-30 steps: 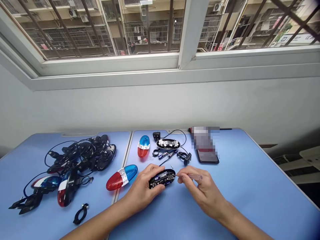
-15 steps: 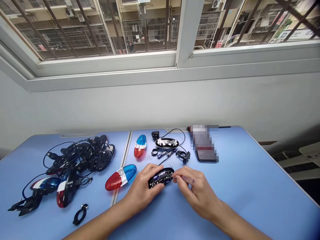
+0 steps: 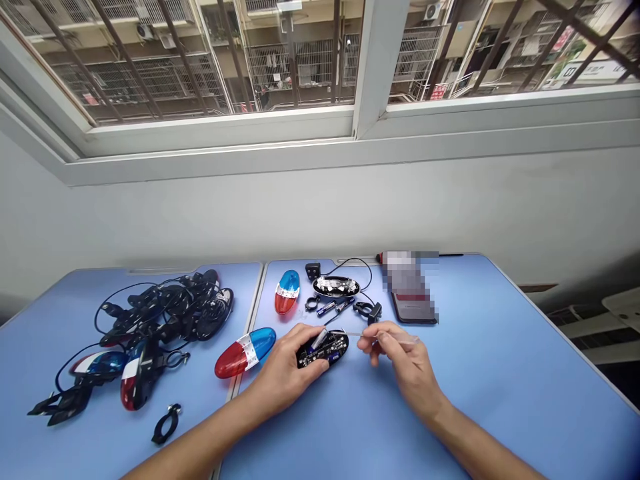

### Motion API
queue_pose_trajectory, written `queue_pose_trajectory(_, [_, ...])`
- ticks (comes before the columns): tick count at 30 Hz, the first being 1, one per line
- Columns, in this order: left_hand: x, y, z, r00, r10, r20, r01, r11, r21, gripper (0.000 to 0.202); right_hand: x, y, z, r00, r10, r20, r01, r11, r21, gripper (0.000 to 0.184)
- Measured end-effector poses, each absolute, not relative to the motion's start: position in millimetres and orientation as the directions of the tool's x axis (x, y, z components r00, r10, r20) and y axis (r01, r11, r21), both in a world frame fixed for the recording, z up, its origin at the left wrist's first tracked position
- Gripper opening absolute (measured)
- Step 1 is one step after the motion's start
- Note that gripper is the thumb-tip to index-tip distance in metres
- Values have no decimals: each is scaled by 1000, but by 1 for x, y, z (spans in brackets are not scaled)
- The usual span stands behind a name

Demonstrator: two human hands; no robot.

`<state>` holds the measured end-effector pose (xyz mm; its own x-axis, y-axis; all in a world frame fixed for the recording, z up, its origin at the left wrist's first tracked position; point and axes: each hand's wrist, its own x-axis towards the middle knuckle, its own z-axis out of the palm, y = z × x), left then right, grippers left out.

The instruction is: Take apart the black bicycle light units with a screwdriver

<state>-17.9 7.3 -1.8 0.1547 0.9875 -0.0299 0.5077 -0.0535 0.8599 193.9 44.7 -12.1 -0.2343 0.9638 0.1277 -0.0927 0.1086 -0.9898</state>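
My left hand (image 3: 290,363) grips the black oval light housing (image 3: 336,351) by its left end, thumb in front and fingers behind. Its open face shows a circuit board, and one battery (image 3: 319,339) sits tilted up out of line near my fingertips. Between the thumb and fingers of my right hand (image 3: 400,353) is a thin screwdriver (image 3: 349,333) with a clear handle; its shaft points left, its tip at the housing's upper edge. Left of my left hand lies a red and blue lens cover (image 3: 245,353).
A second opened housing (image 3: 336,287), loose batteries (image 3: 327,309), a clamp ring (image 3: 373,311) and another lens cover (image 3: 287,292) lie behind my hands. A tangled pile of black lights and cables (image 3: 165,313) covers the left table. A partly blurred dark object (image 3: 413,307) lies back right.
My right hand has turned and moved slightly right and up, baring the screwdriver's shaft. The battery that lay flat in the housing is now tilted up. My left hand keeps its grip.
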Motion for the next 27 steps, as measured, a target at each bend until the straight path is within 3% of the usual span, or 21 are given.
queue_pose_trajectory(3, [-16, 7, -1, 134, 991, -24, 536, -52, 842, 39, 200, 46, -7, -213, 958, 191, -69, 180, -981, 34])
queue_pose_trajectory(9, [-18, 7, -1, 149, 989, -6, 530, -75, 845, 38, 206, 44, 0, -323, 884, 337, 162, 402, -901, 34])
queue_pose_trajectory(15, [-25, 5, -5, 222, 975, -20, 485, -93, 870, 40, 204, 41, 0, -377, 779, 501, 166, 589, -791, 25])
queue_pose_trajectory(20, [-25, 3, -6, 242, 969, -50, 519, -86, 850, 69, 202, 39, 0, -479, 632, 609, 178, 749, -638, 21])
queue_pose_trajectory(23, [-27, 5, -5, 257, 965, -53, 549, -101, 829, 74, 203, 41, 0, -499, 637, 588, 171, 738, -653, 21])
queue_pose_trajectory(27, [-32, 9, 0, 281, 955, -96, 549, -78, 832, 77, 206, 43, 1, -402, 803, 441, 186, 543, -819, 27])
